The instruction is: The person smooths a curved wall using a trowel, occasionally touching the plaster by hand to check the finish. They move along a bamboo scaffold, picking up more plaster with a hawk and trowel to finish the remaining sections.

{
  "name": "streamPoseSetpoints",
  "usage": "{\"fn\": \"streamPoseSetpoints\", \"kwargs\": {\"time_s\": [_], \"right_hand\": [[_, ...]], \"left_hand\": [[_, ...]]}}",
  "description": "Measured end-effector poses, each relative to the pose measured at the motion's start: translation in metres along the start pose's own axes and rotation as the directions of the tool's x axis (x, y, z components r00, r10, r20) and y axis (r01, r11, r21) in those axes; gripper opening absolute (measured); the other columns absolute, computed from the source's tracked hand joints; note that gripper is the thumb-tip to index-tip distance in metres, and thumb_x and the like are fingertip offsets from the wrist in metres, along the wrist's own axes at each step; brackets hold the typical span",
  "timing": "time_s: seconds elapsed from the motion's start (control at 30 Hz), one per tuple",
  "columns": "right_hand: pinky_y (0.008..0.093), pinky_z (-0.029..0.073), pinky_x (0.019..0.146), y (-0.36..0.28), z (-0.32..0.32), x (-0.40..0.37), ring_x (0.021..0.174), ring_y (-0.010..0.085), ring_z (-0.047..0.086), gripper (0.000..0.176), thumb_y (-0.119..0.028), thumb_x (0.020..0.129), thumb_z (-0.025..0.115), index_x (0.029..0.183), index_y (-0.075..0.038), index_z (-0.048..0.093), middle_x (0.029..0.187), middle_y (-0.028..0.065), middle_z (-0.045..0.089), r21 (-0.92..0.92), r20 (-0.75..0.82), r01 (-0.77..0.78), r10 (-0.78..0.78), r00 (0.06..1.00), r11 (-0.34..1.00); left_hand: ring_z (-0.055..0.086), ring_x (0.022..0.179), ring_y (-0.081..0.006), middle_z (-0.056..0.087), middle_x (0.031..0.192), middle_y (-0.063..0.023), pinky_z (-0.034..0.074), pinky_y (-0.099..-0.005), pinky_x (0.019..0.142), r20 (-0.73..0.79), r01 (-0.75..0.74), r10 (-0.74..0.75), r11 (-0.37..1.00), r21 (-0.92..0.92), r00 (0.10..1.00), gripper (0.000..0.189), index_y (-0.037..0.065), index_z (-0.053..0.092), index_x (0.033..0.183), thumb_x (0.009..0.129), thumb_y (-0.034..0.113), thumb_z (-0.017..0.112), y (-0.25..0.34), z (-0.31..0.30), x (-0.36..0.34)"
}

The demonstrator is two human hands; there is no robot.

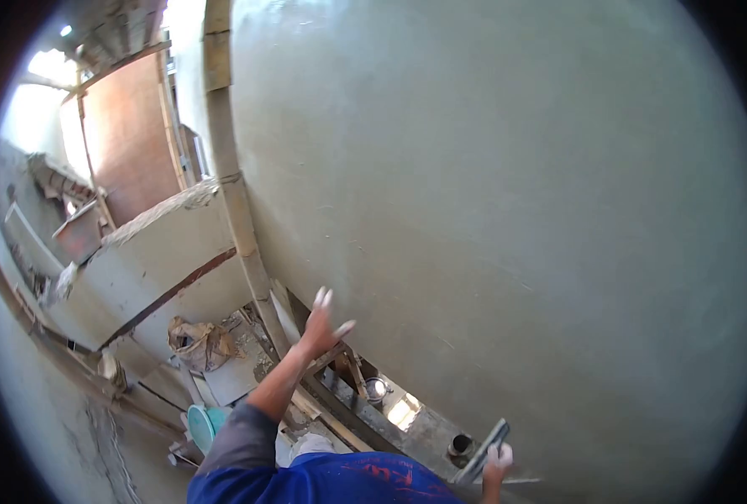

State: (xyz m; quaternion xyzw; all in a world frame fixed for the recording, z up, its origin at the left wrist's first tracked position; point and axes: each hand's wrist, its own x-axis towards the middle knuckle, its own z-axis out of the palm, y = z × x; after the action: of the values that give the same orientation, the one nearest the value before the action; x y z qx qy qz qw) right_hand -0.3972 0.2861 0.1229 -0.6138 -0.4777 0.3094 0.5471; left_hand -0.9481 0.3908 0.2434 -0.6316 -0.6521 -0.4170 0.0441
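- Trowel [484, 452] at near right, fingers of the right hand [499, 464] closed on it, beside the wall [508, 210].
- Left hand [321, 326] near the pole [237, 210], fingers spread wide; wall contact cannot be told.
- Flat blade, light and even pressure would likely suit the smooth face; bare fingers best kept off.

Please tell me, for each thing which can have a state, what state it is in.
Left hand: empty, fingers spread
Right hand: closed on the flat tool
Flat tool: held, tilted
Large wall: mostly smooth, with small marks
Brown bag: crumpled
Green bucket: contents not clear
Round container: open at the top, dark inside
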Motion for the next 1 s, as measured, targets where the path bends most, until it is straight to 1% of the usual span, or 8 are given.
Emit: {"fn": "streamPoseSetpoints", "kwargs": {"time_s": [0.07,0.2,0.43,0.67,0.77,0.8,0.9,1.0], "right_hand": [[0.0281,0.045,0.066,0.046,-0.032,0.004,0.075,0.012,0.053,0.009,-0.01,0.088,0.059,0.089,-0.001,0.059,0.08,0.0008,0.056,0.137,0.047,-0.153,0.148,0.988,0.979],[0.0311,0.048,0.074,0.063,-0.054,0.018,0.086,0.0165,0.058,0.025,-0.019,0.091,0.056,0.107,0.0,0.059,0.095,0.0065,0.06,0.512,-0.025,-0.366,0.439,0.898,0.777],[0.0322,0.048,0.08,0.036,-0.057,0.034,0.092,0.0182,0.058,0.034,-0.023,0.093,0.054,0.118,0.0,0.055,0.104,0.0093,0.059,0.672,0.0,-0.379,0.512,0.859,0.636],[0.0334,0.049,0.085,-0.069,-0.064,0.061,0.099,0.0199,0.059,0.044,-0.028,0.095,0.052,0.13,0.0,0.051,0.114,0.0121,0.059,0.741,0.091,-0.176,0.162,0.983,0.648],[0.0338,0.049,0.088,-0.188,-0.033,0.084,0.102,0.0207,0.059,0.049,-0.03,0.096,0.051,0.135,0.0,0.049,0.118,0.0134,0.059,0.614,0.106,0.085,-0.188,0.976,0.785],[0.0336,0.047,0.079,-0.252,-0.005,0.088,0.093,0.017,0.056,0.038,-0.022,0.092,0.055,0.123,0.0,0.055,0.108,0.009,0.058,0.477,0.087,0.206,-0.279,0.956,0.854],[0.0364,0.045,0.071,-0.384,0.049,0.102,0.08,0.0198,0.054,0.03,-0.013,0.087,0.063,0.112,0.004,0.06,0.093,0.0083,0.056,-0.14,0.265,0.636,-0.59,0.763,0.759],[0.0398,0.045,0.073,-0.493,0.131,0.114,0.079,0.0308,0.053,0.033,-0.009,0.082,0.068,0.111,0.006,0.06,0.089,0.0158,0.053,-0.376,0.325,0.921,-0.917,0.229,0.097]], "left_hand": [[0.026,0.141,-0.0436,0.021,0.152,-0.031,0.03,-0.0488,0.113,-0.092,-0.12,0.114,0.991,-0.061,0.989,0.098,-0.007,0.023,0.146,0.082,0.049,0.072,0.052,-0.015,0.078],[0.012,0.146,-0.0421,0.007,0.157,-0.0279,0.023,-0.0556,0.114,-0.211,-0.238,0.21,0.964,-0.117,0.955,0.102,-0.005,0.014,0.15,0.085,0.054,0.065,0.127,-0.032,0.202],[-0.005,0.148,-0.04,-0.005,0.16,-0.0242,0.005,-0.0599,0.115,-0.263,-0.121,0.077,0.981,-0.154,0.962,0.101,0.003,0.005,0.154,0.089,0.061,0.055,0.185,-0.034,0.282],[-0.004,0.148,-0.0396,-0.005,0.16,-0.0219,0.001,-0.0612,0.114,-0.226,-0.096,0.089,0.995,-0.021,0.97,0.095,0.008,0.008,0.155,0.09,0.061,0.052,0.179,-0.047,0.272],[-0.003,0.148,-0.039,-0.002,0.161,-0.0211,0.002,-0.0619,0.114,-0.276,-0.113,0.13,0.991,0.079,0.952,0.094,0.009,0.012,0.155,0.089,0.06,0.055,0.152,-0.073,0.261],[-0.002,0.148,-0.0389,-0.001,0.161,-0.0209,0.003,-0.062,0.114,-0.311,-0.109,0.144,0.986,0.127,0.94,0.094,0.01,0.012,0.155,0.089,0.059,0.057,0.137,-0.089,0.256],[0.002,0.149,-0.0383,0.003,0.161,-0.0203,0.005,-0.0626,0.113,-0.502,-0.072,0.162,0.979,0.193,0.85,0.096,0.01,0.015,0.154,0.085,0.052,0.067,0.075,-0.145,0.25],[0.002,0.148,-0.0381,0.004,0.16,-0.0193,0.01,-0.0676,0.11,-0.706,0.04,0.178,0.959,0.281,0.686,0.103,0.008,0.015,0.154,0.081,0.055,0.07,-0.007,-0.21,0.261]]}}
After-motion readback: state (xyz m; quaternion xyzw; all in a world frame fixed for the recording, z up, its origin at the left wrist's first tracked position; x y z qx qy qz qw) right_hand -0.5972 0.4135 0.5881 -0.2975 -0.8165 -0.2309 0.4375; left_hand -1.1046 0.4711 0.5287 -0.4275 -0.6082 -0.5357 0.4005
